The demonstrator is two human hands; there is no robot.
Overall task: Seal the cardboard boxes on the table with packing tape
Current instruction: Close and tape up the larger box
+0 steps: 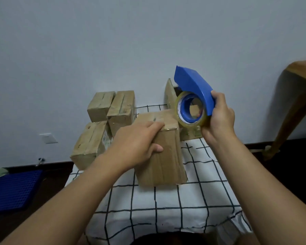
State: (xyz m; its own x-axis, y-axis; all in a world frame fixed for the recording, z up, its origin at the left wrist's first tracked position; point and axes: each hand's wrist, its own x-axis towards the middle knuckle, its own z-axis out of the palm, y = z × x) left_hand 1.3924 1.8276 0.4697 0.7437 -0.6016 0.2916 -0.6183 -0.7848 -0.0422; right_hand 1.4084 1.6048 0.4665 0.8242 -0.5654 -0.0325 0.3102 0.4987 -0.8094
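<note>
A pale blue-grey wall [113, 41] fills the upper half of the view. Below it stands a small table covered with a white cloth [166, 197] crossed by a black grid.

Near the middle of that cloth sits the largest cardboard box [164, 160], plain brown, its flaps down and its near face creased with lengthwise folds; a strip of clear tape shows glossy on its top. The left hand [136, 144] rests on the box's near top edge, fingers laid fairly straight across the top and the thumb down against the front face.

To the left of it, three smaller closed boxes cluster together at the table's far left: the nearest box [90, 144], the rear-left box [100, 105] and the rear-right box [122, 110], each a dull brown with a seam running along the top and a sheen of tape over it. They touch one another, and the nearest one overhangs the table's edge.

Behind the big box on the right stands an open box [170, 93], one flap raised against the wall.

The right hand [219, 119] grips a blue tape dispenser [193, 82], fingers curled round its handle end. The dispenser is held above the open box, just right of the big box's far corner. Its roll of clear tape [191, 111] looks yellowish around a blue hub.

On the floor at the left lies a blue perforated plastic panel [12, 190]; a wooden table leg [293, 110] shows at the right.
</note>
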